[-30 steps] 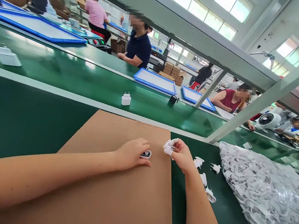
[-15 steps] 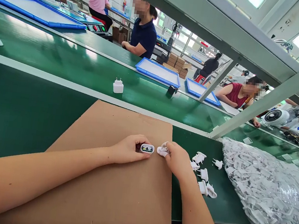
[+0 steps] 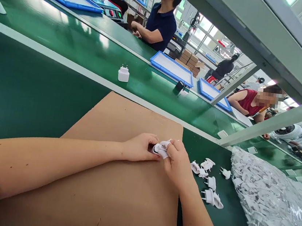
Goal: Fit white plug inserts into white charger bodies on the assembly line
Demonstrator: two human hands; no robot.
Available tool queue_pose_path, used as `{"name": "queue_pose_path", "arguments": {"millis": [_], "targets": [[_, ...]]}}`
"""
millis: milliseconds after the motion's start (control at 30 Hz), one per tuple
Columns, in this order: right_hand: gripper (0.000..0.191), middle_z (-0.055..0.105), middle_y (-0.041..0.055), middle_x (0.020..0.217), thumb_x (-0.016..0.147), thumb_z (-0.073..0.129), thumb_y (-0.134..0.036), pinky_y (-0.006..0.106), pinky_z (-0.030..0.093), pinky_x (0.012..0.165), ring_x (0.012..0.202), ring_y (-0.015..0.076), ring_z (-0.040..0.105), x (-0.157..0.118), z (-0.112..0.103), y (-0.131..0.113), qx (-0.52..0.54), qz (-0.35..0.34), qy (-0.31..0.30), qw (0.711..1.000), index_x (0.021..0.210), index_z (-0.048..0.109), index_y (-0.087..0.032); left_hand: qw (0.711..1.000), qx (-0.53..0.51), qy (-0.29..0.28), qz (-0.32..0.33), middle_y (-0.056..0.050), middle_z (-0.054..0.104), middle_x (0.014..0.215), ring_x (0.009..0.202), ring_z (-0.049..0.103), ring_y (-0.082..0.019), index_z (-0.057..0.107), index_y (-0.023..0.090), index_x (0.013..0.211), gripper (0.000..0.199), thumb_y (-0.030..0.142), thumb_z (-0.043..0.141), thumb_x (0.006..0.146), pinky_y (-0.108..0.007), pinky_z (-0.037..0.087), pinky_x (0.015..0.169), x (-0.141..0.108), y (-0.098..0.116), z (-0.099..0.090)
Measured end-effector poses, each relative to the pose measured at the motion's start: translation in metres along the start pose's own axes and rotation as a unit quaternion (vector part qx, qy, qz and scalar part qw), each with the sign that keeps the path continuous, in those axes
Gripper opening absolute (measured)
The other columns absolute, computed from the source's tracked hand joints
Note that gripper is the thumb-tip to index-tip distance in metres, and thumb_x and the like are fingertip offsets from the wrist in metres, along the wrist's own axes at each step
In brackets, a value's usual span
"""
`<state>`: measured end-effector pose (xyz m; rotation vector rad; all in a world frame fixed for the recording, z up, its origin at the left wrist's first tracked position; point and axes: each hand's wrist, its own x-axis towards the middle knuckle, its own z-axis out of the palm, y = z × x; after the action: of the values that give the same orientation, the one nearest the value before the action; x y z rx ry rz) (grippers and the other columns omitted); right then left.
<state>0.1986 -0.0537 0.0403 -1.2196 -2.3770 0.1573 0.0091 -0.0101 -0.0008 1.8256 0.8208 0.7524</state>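
Note:
Over the cardboard sheet [image 3: 119, 193], my left hand [image 3: 139, 147] is closed around a white charger housing [image 3: 154, 149], most of it hidden by the fingers. My right hand [image 3: 177, 162], with white coverings on its fingertips, pinches a white plug cap [image 3: 158, 148] against the housing's open end. Whether the cap is seated there, I cannot tell. To the right of my right hand, several loose white plug caps with pins [image 3: 210, 182] lie on the green table.
A clear bag [image 3: 273, 194] full of white parts lies at the right. On the green conveyor [image 3: 91, 60] stand a white charger [image 3: 123, 74] and a black object [image 3: 180, 87]. Blue-rimmed trays [image 3: 171, 67] sit beyond it. A slanted metal post [image 3: 271, 122] rises at the right; people sit across.
My right hand has brought the plug cap left onto the housing, whose open end with a circuit board inside showed before. The view has tilted and shifted.

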Motion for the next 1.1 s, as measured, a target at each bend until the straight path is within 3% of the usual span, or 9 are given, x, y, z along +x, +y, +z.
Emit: {"name": "queue_pose_path", "arguments": {"millis": [167, 433, 633, 900, 1100], "targets": [[0.025, 0.058, 0.0087, 0.096, 0.080, 0.046, -0.002, 0.035, 0.045, 0.073, 0.085, 0.0235, 0.049, 0.000, -0.001, -0.002, -0.020, -0.023, 0.028, 0.999, 0.092, 0.056, -0.021, 1.000, 0.000, 0.010, -0.012, -0.002, 0.063, 0.086, 0.081, 0.061, -0.021, 0.070, 0.020, 0.075, 0.017, 0.036, 0.074, 0.073, -0.032, 0.048, 0.073, 0.001, -0.001, 0.001], [0.024, 0.061, 0.0082, 0.094, 0.076, 0.048, -0.001, 0.035, 0.041, 0.073, 0.084, 0.0233, 0.049, 0.004, -0.002, -0.003, -0.077, -0.026, 0.001, 0.997, 0.087, 0.055, -0.021, 1.000, 0.002, 0.008, 0.007, -0.002, 0.065, 0.085, 0.080, 0.061, -0.020, 0.069, 0.019, 0.074, 0.021, 0.039, 0.076, 0.072, -0.030, 0.046, 0.070, 0.002, -0.001, 0.000], [0.025, 0.064, 0.0069, 0.093, 0.074, 0.050, -0.003, 0.036, 0.036, 0.077, 0.082, 0.0218, 0.048, 0.000, -0.005, -0.002, -0.112, -0.032, 0.062, 0.991, 0.091, 0.058, -0.020, 1.000, -0.004, 0.003, -0.017, -0.004, 0.064, 0.088, 0.079, 0.060, -0.019, 0.072, 0.017, 0.080, 0.022, 0.037, 0.077, 0.071, -0.029, 0.045, 0.068, 0.002, -0.003, 0.001], [0.028, 0.068, 0.0029, 0.094, 0.065, 0.055, -0.003, 0.037, 0.030, 0.083, 0.086, 0.0215, 0.048, 0.004, -0.005, -0.007, -0.159, -0.016, 0.025, 0.987, 0.086, 0.060, -0.022, 1.000, -0.013, 0.014, -0.016, -0.002, 0.061, 0.084, 0.080, 0.059, -0.019, 0.071, 0.017, 0.075, 0.019, 0.035, 0.076, 0.070, -0.029, 0.043, 0.068, 0.002, -0.004, 0.002], [0.017, 0.063, 0.0012, 0.080, 0.063, 0.056, -0.004, 0.035, 0.028, 0.078, 0.081, 0.0196, 0.047, 0.021, -0.012, -0.006, -0.108, 0.088, -0.061, 0.988, 0.070, 0.054, -0.020, 0.999, -0.018, 0.009, -0.046, 0.000, 0.057, 0.080, 0.072, 0.055, -0.016, 0.070, 0.017, 0.074, 0.022, 0.037, 0.076, 0.068, -0.028, 0.040, 0.064, 0.004, -0.001, 0.002]]}}
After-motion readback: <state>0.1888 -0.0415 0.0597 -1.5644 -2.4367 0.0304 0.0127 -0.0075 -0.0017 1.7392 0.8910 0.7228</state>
